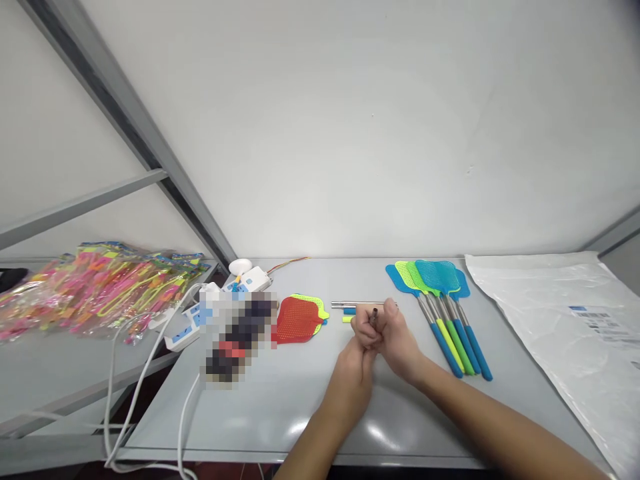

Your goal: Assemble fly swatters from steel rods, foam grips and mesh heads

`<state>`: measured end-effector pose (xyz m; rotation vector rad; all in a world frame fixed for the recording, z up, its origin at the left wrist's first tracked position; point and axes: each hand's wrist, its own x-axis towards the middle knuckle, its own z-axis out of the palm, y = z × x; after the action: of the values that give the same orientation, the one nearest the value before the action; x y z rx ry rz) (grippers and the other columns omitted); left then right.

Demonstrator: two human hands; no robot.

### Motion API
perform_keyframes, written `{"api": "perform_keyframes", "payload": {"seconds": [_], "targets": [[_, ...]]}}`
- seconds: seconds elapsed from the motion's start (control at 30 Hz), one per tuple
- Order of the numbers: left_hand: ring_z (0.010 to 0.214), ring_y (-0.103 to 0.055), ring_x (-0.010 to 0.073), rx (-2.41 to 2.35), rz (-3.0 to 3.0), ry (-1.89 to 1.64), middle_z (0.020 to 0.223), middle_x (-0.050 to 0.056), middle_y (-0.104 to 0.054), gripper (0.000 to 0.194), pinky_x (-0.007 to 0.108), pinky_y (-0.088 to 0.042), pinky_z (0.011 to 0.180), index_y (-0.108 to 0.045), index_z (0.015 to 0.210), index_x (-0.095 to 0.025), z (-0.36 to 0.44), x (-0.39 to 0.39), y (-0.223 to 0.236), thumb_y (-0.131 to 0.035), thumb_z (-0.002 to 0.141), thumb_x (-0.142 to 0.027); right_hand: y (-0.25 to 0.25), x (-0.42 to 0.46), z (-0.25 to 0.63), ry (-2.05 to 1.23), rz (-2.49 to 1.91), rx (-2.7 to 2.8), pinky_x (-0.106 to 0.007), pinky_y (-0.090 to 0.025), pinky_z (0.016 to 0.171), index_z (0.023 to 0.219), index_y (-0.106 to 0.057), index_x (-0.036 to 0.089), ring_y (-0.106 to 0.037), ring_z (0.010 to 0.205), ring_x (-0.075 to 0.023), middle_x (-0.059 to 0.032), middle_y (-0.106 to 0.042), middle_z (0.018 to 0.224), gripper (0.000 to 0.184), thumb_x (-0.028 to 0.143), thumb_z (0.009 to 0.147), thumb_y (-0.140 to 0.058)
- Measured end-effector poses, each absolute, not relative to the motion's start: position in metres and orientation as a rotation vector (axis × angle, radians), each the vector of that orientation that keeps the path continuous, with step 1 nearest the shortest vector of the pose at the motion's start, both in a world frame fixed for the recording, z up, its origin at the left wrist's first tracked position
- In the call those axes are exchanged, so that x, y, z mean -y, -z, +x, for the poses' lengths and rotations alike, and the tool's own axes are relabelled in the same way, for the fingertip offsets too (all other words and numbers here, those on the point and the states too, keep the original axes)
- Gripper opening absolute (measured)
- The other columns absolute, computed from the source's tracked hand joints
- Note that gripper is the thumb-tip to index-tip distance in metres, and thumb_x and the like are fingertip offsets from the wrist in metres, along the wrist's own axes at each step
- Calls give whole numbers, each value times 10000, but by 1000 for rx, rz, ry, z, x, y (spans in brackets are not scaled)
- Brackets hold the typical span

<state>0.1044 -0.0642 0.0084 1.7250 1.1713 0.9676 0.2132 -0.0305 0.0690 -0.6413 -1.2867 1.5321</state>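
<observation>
My left hand (356,359) and my right hand (400,343) are pressed together above the middle of the table, both closed. A thin rod with a dark end (375,313) pokes up between the fingers; the rest of it is hidden. Just behind my hands lie thin metal rods (345,304), a blue handle (349,311) and a yellow handle (347,319), partly covered. To the left rest flat fly swatter heads, a red one (299,321) over a yellow-green one (320,305). On the right, several fly swatters (450,320) with blue, yellow and green grips lie fanned side by side.
A large white plastic mailing bag (560,327) covers the table's right side. At left are power strips (185,330) with white cables (145,373), and a blurred-out object (240,340). Bagged pink and yellow items (115,290) fill the neighbouring shelf behind a metal post (185,207).
</observation>
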Motion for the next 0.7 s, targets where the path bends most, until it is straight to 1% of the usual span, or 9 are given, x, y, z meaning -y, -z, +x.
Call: {"api": "perform_keyframes", "payload": {"seconds": [0.07, 0.13, 0.2, 0.3, 0.47, 0.63, 0.7], "targets": [[892, -622, 223, -1147, 1726, -938, 928, 78, -674, 257, 317, -483, 744, -597, 998, -177, 103, 64, -7, -344, 965, -210, -63, 31, 211, -1482, -722, 1327, -276, -146, 482, 584, -330, 220, -192, 500, -96, 68, -246, 540, 545, 696, 821, -448], [929, -623, 222, -1115, 1728, -932, 1004, 87, -677, 264, 319, -482, 773, -587, 1045, -172, 103, 63, -8, -337, 959, -185, -61, 32, 210, -1416, -835, 1339, -277, -156, 491, 580, -309, 217, -207, 512, -94, 69, -241, 546, 510, 590, 840, -542], [919, -624, 217, -1102, 1733, -925, 1042, 89, -675, 269, 314, -478, 766, -575, 1079, -172, 102, 62, -9, -336, 956, -171, -62, 32, 210, -1374, -899, 1356, -281, -165, 497, 573, -282, 217, -201, 516, -95, 68, -226, 544, 498, 521, 890, -516], [852, -631, 209, -1120, 1741, -891, 1010, 76, -688, 265, 299, -469, 714, -581, 1067, -181, 102, 60, -11, -339, 960, -180, -62, 32, 211, -1388, -874, 1380, -287, -168, 499, 581, -264, 219, -175, 518, -98, 68, -206, 546, 490, 510, 925, -457], [836, -645, 209, -1133, 1764, -865, 992, 66, -703, 266, 293, -465, 699, -597, 1029, -192, 103, 58, -10, -341, 955, -173, -59, 35, 220, -1445, -885, 1401, -289, -185, 512, 579, -295, 216, -209, 534, -106, 57, -236, 559, 472, 488, 938, -437], [826, -648, 218, -1166, 1796, -855, 953, 73, -706, 253, 304, -471, 691, -615, 934, -186, 105, 57, -7, -363, 941, -172, -58, 34, 226, -1484, -890, 1400, -284, -218, 525, 588, -315, 216, -226, 558, -117, 47, -258, 577, 464, 512, 923, -438], [826, -645, 219, -1176, 1784, -862, 946, 72, -706, 252, 306, -471, 686, -615, 929, -185, 105, 57, -6, -364, 942, -177, -58, 32, 225, -1485, -894, 1409, -280, -238, 527, 587, -312, 218, -228, 561, -119, 45, -257, 580, 468, 525, 915, -442]]}}
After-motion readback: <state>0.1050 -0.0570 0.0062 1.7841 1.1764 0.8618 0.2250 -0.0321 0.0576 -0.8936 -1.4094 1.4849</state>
